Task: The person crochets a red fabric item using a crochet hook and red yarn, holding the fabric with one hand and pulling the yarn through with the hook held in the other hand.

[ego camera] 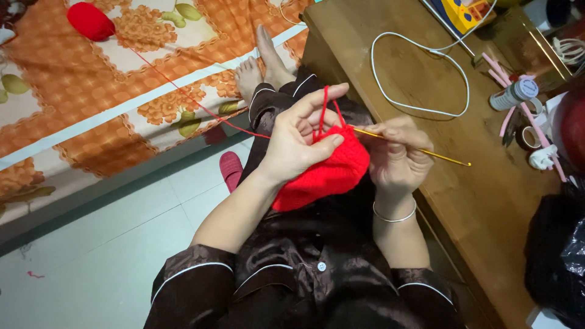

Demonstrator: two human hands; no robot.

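My left hand (298,143) pinches the top edge of a red crocheted piece (326,173) over my lap, with red yarn (183,91) looped over its raised index finger. My right hand (396,155) grips a thin golden crochet hook (439,155) whose tip goes into the red piece at its upper edge. The yarn strand runs up and left across the bed to a red yarn ball (90,21) lying on the orange floral bedsheet (91,103).
A wooden table (426,79) stands to my right with a looped white cable (420,73), a small bottle (515,94), pink strips and tape rolls. A black bag (557,256) is at lower right. A red slipper (230,169) lies on the tiled floor (109,250).
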